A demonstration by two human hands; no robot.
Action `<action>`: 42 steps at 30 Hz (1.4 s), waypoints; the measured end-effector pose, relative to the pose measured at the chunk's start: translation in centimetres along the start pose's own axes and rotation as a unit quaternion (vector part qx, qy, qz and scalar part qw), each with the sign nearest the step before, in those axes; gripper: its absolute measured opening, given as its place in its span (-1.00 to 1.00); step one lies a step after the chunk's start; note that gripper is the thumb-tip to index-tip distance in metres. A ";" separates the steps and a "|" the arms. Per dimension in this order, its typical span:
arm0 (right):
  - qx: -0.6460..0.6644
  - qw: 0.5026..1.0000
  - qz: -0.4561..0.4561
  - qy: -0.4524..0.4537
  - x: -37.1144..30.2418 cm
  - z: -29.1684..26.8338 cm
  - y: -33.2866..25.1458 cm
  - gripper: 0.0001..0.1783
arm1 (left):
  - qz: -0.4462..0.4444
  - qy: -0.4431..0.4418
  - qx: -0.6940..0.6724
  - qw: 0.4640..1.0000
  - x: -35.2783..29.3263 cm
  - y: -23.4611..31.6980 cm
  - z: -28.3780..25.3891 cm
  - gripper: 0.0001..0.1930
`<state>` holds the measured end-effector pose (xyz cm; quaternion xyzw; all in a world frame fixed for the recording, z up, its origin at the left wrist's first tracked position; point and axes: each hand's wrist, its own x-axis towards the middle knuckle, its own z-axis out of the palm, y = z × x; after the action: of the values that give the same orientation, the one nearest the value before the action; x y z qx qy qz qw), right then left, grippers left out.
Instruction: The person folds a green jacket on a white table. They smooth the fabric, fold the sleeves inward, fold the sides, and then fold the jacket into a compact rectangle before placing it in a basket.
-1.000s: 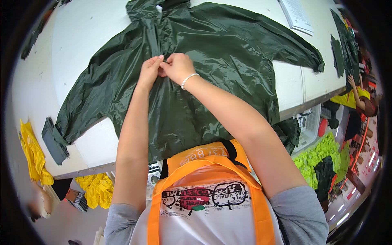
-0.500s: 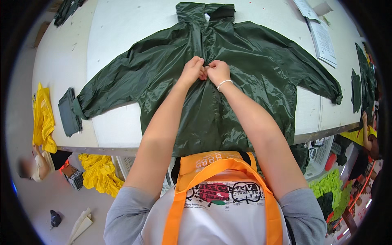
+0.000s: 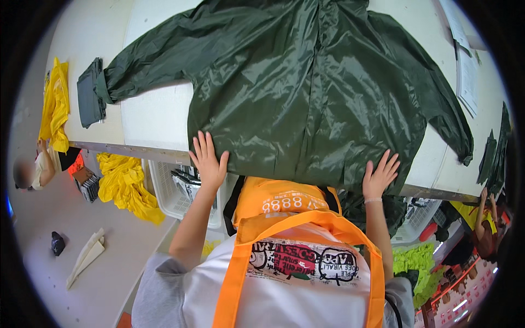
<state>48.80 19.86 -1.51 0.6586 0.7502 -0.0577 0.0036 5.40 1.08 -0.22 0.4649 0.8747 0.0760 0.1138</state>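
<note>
A dark green raincoat (image 3: 273, 98) lies spread front side up on the white table (image 3: 153, 117), sleeves out to both sides and its front closure running down the middle. Its collar is cut off by the top of the picture. My left hand (image 3: 209, 163) lies flat with spread fingers on the lower left corner of the coat. On the lower right part of the hem rests my right hand (image 3: 380, 176), also open with fingers apart, a beaded bracelet at its wrist. Neither hand grips anything.
Folded dark green pieces (image 3: 92, 93) lie beside the left cuff. Paper sheets (image 3: 464, 76) are at the right. Under the table edge stand white baskets (image 3: 172, 191) and a yellow heap (image 3: 124, 186). Other people work at far left and far right.
Both hands have left the coat's front closure near the chest and moved down and apart to the hem corners. My fingers have opened. The view has shifted, so the collar is out of sight.
</note>
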 end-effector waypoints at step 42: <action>0.536 0.840 0.054 -0.064 21.2 2.1 -24.2 -0.79 | 0.045 -0.270 -0.532 0.801 27.2 22.1 1.8 -0.70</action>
<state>21.88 37.55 -3.34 0.5917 0.5637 -0.4928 -0.2986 8.74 36.06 -0.16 0.3717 0.6088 0.4057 0.5715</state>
